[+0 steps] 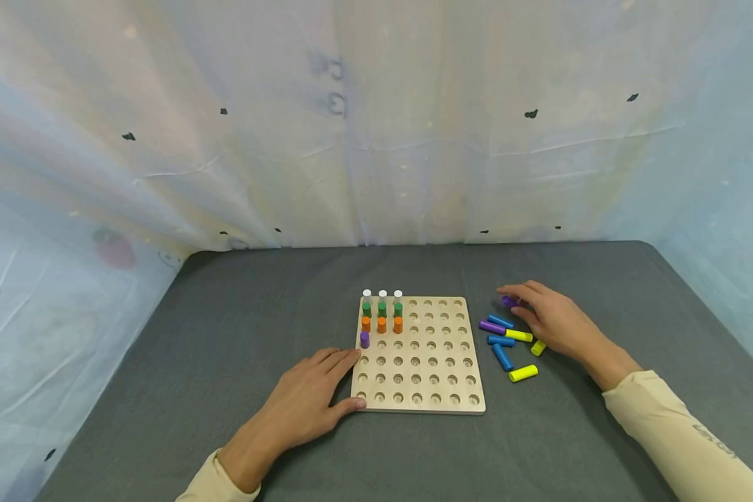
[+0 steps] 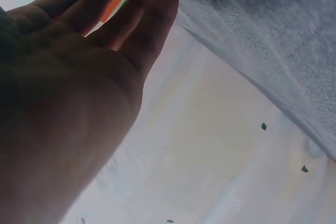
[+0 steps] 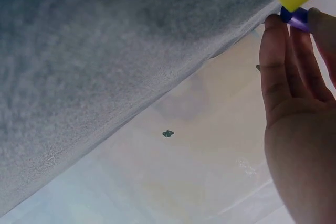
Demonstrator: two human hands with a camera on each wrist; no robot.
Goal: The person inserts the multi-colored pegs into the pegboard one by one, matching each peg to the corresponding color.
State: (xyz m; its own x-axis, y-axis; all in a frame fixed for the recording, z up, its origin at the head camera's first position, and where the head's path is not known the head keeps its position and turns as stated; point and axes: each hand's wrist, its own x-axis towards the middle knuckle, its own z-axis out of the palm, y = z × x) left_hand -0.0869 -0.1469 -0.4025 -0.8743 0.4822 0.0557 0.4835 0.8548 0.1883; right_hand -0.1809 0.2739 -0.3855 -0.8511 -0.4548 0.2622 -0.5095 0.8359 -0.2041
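Note:
A wooden pegboard [image 1: 424, 370] with rows of round holes lies on the table. At its far left stand three white pegs [image 1: 383, 295], then three green pegs [image 1: 382, 309], three orange pegs [image 1: 381, 325] and one purple peg [image 1: 364, 340]. My left hand [image 1: 307, 394] rests against the board's left edge, fingers extended and thumb at the near left corner. Right of the board, my right hand [image 1: 558, 321] pinches another purple peg [image 3: 298, 19] between thumb and fingers, partly hidden by them in the head view.
Loose pegs lie between the board and my right hand: a purple peg [image 1: 492, 327], blue pegs such as this one [image 1: 503, 357], and yellow pegs, the nearest yellow peg [image 1: 523, 374] lying closest to me. Grey cloth [image 1: 257, 300] covers the table; a pale curtain [image 1: 414, 139] hangs behind it.

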